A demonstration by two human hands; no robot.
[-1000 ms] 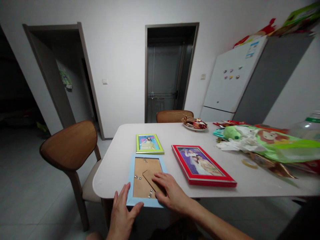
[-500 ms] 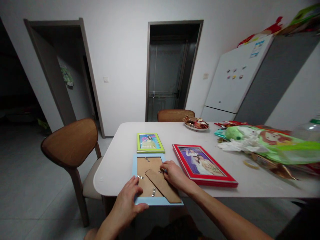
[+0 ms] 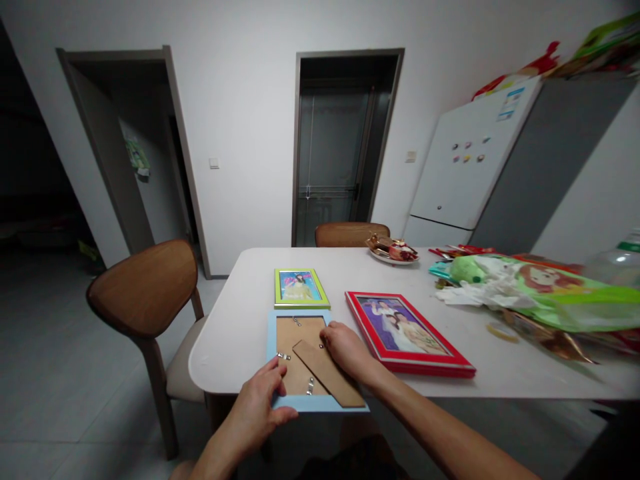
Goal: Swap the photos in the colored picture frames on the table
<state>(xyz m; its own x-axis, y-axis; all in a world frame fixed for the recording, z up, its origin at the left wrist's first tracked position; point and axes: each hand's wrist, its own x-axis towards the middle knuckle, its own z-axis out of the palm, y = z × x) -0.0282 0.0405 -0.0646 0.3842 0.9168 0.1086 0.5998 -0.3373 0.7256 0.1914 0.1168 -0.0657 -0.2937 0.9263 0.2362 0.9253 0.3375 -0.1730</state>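
A light blue picture frame (image 3: 320, 403) lies face down at the table's front edge, its brown backing board (image 3: 295, 333) and stand leg (image 3: 325, 373) showing. Metal clips sit around the backing. My left hand (image 3: 260, 397) grips the frame's lower left side, thumb on the near border, fingers by the left clip. At the frame's right side, my right hand (image 3: 347, 347) is closed, fingertips pressed at the right clip, which is mostly hidden. Just behind is a green frame (image 3: 301, 288) with a photo. A larger red frame (image 3: 410, 332) with a photo lies to the right.
The white table (image 3: 240, 300) also bears a plate (image 3: 393, 257) of food at the back, plus green packaging (image 3: 560, 287), white tissue and a tape roll (image 3: 501, 333) at the right. Wooden chairs (image 3: 145, 287) stand at the left and behind the table.
My right hand's fingers have curled in more at the right clip. My left hand has barely moved. The whole view has shifted slightly.
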